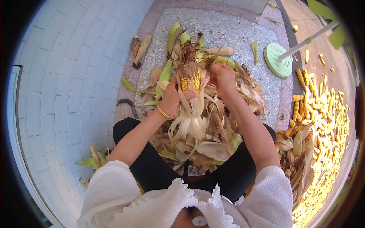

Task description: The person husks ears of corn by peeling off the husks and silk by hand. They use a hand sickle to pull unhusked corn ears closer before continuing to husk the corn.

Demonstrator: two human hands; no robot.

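Observation:
An ear of corn (190, 82) is held upright before me, its yellow kernels bare in the middle and brown silk (189, 53) at its top. Pale husk leaves (194, 110) hang down from its lower end. My left hand (172, 99) grips the ear and husk near the base, thumb across the front. At the upper right of the ear, my right hand (223, 79) is closed, fingers pinched on a dry husk leaf (204, 76). Loose husks (216, 150) lie heaped between my knees, beneath both hands.
Unhusked green ears (173, 36) and dry ears (142, 49) lie on the speckled floor (220, 22). A green round base with a white pole (277, 60) stands right. Many husked cobs (323, 114) spread along the right. A tiled wall (68, 95) rises left.

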